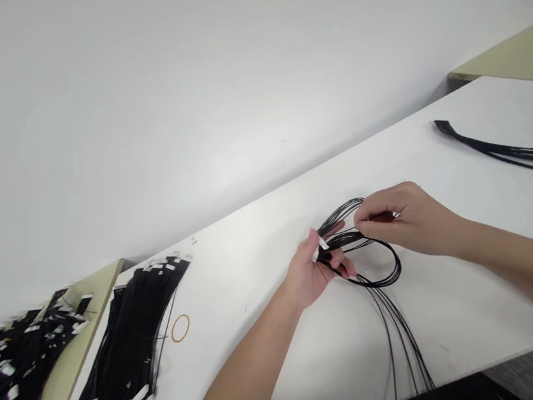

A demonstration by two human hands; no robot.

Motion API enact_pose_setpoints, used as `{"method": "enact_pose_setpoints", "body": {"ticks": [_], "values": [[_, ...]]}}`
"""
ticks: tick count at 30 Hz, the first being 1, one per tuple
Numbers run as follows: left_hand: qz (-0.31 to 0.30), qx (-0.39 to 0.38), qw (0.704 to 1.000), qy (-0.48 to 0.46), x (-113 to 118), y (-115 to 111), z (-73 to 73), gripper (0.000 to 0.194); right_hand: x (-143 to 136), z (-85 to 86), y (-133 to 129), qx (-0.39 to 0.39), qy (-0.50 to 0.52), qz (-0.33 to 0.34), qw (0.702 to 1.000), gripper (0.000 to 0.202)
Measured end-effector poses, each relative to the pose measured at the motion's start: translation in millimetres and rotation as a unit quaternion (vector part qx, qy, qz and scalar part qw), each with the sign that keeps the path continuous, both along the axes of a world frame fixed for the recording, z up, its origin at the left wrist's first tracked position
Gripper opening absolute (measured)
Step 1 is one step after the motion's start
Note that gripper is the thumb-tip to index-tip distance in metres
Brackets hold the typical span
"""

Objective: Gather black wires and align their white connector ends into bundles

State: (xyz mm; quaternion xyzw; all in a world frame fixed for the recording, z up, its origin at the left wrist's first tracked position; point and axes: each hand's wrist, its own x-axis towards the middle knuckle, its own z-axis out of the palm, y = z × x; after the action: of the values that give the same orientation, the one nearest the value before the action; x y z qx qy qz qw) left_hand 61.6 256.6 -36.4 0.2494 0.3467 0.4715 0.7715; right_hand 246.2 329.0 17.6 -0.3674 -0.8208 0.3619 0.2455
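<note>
Over the white table, my left hand (314,270) is closed around a bundle of thin black cables (395,317), with a white connector or tag (322,245) showing by the thumb. The cables curl into a loop to the right of that hand, and their loose lengths hang toward the table's front edge. My right hand (396,220) is pinched at the upper part of the loop, thumb against fingers. What lies in the pinch is mostly covered by the fingers; strands of the same cables run into it.
A thick pile of black cables with white ends (132,331) lies at the left of the table (237,280). Beside it is a tan rubber band (180,328). Another pile (20,363) rests on a yellowish surface. More black cables (496,147) lie at the right. A wall stands behind.
</note>
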Motion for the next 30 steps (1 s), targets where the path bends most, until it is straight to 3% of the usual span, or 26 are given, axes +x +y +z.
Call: {"method": "enact_pose_setpoints", "body": {"ticks": [23, 30], "values": [[-0.011, 0.069, 0.996, 0.047, 3.3, -1.0, -1.7, 0.052, -2.9, 7.0, -0.9, -0.122, -0.018, -0.008, 0.992, 0.018], [-0.017, 0.074, 0.996, 0.051, 3.3, -1.1, -0.8, 0.048, -4.9, 4.6, -3.5, -0.114, -0.012, 0.000, 0.993, 0.015]]}}
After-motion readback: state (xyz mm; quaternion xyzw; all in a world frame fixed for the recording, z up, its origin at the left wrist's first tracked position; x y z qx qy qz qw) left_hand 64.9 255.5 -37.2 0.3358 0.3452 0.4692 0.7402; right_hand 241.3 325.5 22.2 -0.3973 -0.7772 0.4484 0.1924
